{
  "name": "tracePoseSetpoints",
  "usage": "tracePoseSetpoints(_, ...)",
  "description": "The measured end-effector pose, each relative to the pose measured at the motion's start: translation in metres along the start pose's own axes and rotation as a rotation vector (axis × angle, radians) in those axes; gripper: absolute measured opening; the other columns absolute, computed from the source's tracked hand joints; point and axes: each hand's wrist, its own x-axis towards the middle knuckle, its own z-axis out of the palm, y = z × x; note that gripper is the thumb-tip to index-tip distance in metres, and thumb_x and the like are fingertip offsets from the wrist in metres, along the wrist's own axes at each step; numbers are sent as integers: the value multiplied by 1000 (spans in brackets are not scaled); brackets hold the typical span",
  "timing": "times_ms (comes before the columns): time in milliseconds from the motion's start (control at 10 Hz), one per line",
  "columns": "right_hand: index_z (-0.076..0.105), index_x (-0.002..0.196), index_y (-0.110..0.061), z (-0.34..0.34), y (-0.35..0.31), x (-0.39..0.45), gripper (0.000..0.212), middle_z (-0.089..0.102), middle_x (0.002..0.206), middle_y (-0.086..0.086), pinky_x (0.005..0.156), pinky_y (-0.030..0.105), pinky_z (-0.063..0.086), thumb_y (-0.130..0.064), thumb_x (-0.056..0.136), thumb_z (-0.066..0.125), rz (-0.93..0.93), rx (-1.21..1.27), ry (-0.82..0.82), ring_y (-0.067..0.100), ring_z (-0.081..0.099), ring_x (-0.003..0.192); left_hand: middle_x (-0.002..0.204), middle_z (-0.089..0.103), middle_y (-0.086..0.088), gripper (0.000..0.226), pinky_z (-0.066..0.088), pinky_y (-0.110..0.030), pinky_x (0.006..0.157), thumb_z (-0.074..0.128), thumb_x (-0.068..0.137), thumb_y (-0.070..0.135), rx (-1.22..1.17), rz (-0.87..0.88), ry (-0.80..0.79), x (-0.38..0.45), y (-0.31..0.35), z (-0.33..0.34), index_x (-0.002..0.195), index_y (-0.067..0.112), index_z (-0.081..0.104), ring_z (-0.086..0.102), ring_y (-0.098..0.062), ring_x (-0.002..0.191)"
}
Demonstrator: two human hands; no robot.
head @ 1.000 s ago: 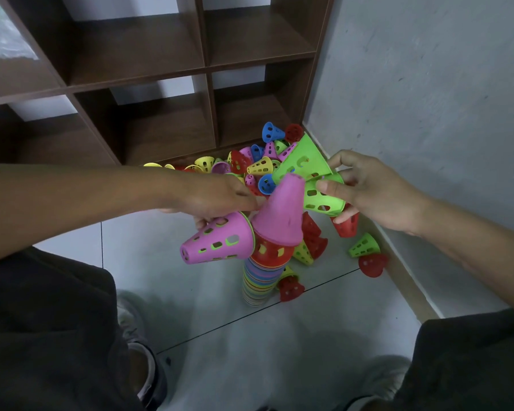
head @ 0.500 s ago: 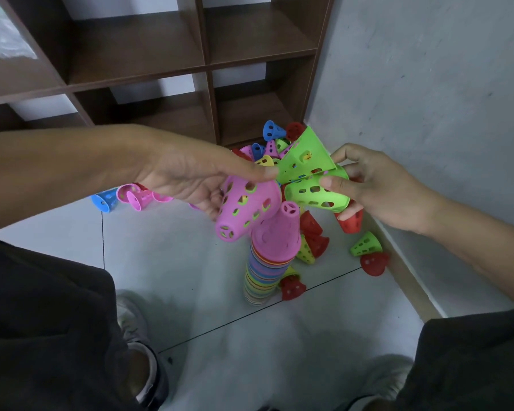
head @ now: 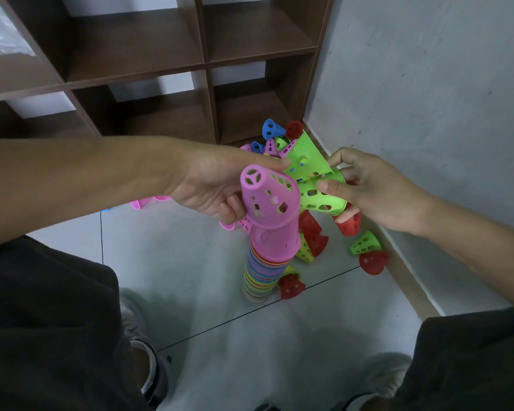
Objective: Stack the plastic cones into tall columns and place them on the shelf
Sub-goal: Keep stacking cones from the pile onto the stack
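Observation:
A tall column of stacked cones (head: 263, 271) in many colours stands on the floor tiles, topped by a pink cone. My left hand (head: 217, 185) grips a pink perforated cone (head: 269, 198) and holds it tilted right over the top of the column, narrow end towards me. My right hand (head: 368, 188) holds two green cones (head: 312, 185), one upright, one on its side, just right of the pink cone. Loose cones (head: 282, 137) in red, blue, pink and green lie heaped in the corner behind my hands.
A dark brown shelf unit (head: 166, 69) with open compartments stands at the back. A grey wall (head: 428, 99) runs along the right with a skirting board. Red and green cones (head: 365, 247) lie by the wall. My knees fill both lower corners; pink cones (head: 149, 201) lie under my left arm.
My left hand has turned the pink cone from lying sideways at the left to narrow end up and moved it right, over the column's top. My right hand barely moved.

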Motion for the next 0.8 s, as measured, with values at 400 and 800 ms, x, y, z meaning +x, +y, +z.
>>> tracePoseSetpoints(400,56,108,-18,-5,3,2,17,77,96,-3,60,35,63,-24,94,65,-1,-9,0,13,76,86,74,68,-9,50,55,-24,53,61,93,54,13,71,132,7,4,0,110,7,62,61,-15,54)
tracePoseSetpoints(800,57,112,-17,-7,4,8,24,76,102,-1,65,40,64,-28,94,67,-1,-22,106,14,76,85,120,66,-9,41,61,-30,65,63,96,40,59,266,231,8,7,-3,119,6,64,70,-16,67)
